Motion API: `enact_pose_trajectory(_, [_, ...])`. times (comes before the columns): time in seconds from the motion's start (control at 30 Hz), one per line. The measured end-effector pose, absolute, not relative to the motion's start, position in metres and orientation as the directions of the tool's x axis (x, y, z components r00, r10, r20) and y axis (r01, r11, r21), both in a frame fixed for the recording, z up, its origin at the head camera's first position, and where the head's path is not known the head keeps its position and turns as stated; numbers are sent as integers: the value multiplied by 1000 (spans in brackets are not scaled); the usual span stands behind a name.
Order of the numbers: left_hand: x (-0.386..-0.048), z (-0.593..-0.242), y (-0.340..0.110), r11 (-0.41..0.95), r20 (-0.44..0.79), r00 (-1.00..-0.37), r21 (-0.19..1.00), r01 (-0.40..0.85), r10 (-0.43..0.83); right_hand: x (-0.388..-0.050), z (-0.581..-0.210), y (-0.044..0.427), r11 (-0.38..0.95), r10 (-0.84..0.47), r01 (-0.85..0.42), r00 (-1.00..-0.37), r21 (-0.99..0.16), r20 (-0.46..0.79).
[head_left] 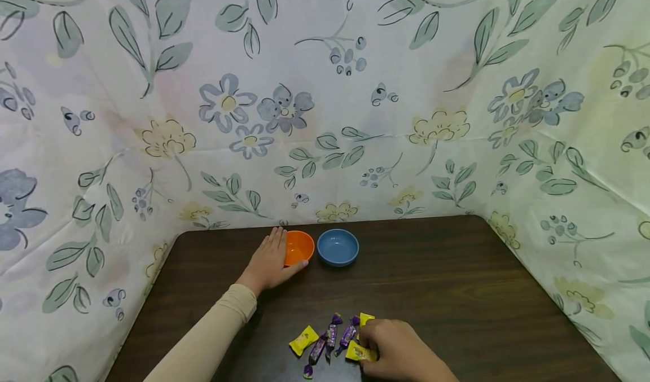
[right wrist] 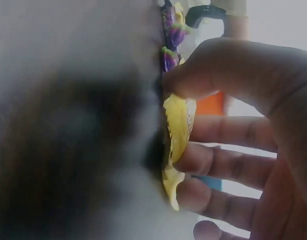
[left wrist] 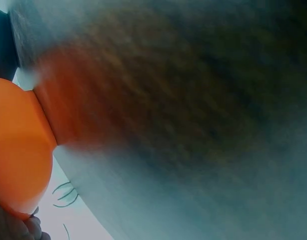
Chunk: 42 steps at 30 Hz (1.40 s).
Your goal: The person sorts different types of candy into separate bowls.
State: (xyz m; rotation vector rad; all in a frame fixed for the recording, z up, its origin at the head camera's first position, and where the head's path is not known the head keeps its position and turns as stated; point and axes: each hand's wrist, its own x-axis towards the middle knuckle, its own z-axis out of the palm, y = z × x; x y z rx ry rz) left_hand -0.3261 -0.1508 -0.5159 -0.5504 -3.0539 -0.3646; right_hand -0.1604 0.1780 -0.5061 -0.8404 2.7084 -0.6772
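One yellow candy [right wrist: 177, 125] apparently in the pinch of the right hand [head_left: 398, 349], straight-fingered left hand [head_left: 269, 262] against the orange bowl [head_left: 301, 248].

Orange bowl [head_left: 301, 247] stands upright on the table [head_left: 457, 292]; yellow candy [head_left: 360, 352] is pinched.

Fingers [left wrist: 32, 228] against the orange bowl [left wrist: 19, 145]

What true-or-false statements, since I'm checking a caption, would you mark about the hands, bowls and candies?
1. The left hand touches the orange bowl. True.
2. The blue bowl stands left of the orange bowl. False: it stands to the right.
3. Purple-wrapped candies lie on the table. True.
4. The right hand hangs above the blue bowl. False: it is at a yellow candy.
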Motion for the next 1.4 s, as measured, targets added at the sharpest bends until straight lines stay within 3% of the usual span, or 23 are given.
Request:
enact_pose_trajectory(0.27, [-326,-518,-151,917,66,-939,201,344,337,-178,-497,184,690,-600,-544,-799,-477,44])
enact_pose_trajectory(0.43, [-325,-517,-153,917,70,-935,181,355,349,-192,-496,181,646,-585,-541,-804,-538,106])
enact_pose_trajectory(1.03, [-325,-512,-147,929,35,-935,103,356,354,-240,-495,164,642,-540,-548,-819,-536,192])
enact_pose_trajectory(1.4, [-325,-513,-147,928,55,-934,113,356,352,-279,-484,136,657,-399,-455,-886,-601,235])
